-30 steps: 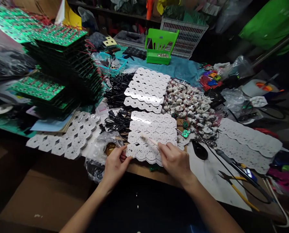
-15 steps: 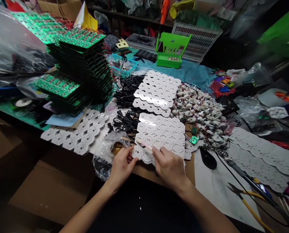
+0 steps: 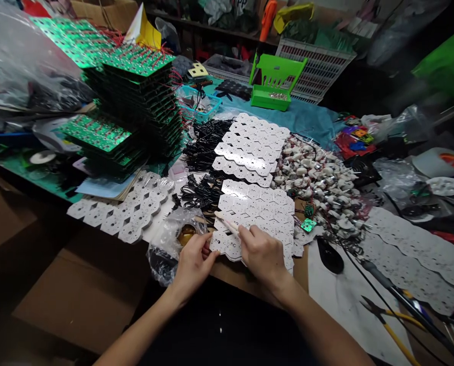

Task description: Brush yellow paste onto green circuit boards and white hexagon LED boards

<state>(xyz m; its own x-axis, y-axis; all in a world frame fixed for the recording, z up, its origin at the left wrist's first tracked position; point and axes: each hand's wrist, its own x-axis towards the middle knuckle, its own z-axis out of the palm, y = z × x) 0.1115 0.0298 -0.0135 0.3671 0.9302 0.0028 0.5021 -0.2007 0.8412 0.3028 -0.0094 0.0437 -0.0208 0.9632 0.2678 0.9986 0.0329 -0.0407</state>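
In front of me lies a stack of white circuit board panels (image 3: 255, 206) with scalloped edges and diamond cut-outs. My left hand (image 3: 193, 260) is closed on the near left corner of the top panels, thumb and fingers pinching the edge. A thin pale stick (image 3: 227, 222), brush-like in shape, is held in my right hand (image 3: 264, 254). It slants left across the panel's near row, and whether its tip touches the board I cannot tell. Just left of the panels, a small container of amber stuff (image 3: 186, 234) sits in a clear plastic bag (image 3: 161, 256).
Tall stacks of green circuit boards (image 3: 135, 96) stand at the left. Behind the panels lie black cables (image 3: 202, 145); to the right are a heap of white parts (image 3: 318, 173), a soldering iron (image 3: 383, 277) and yellow-handled pliers (image 3: 390, 325). A green chair-shaped holder (image 3: 270, 96) stands at the back.
The camera view has shifted slightly, so the bench appears a little further right. The stick's tip has moved a little away from me over the panel. Both hands keep their hold.
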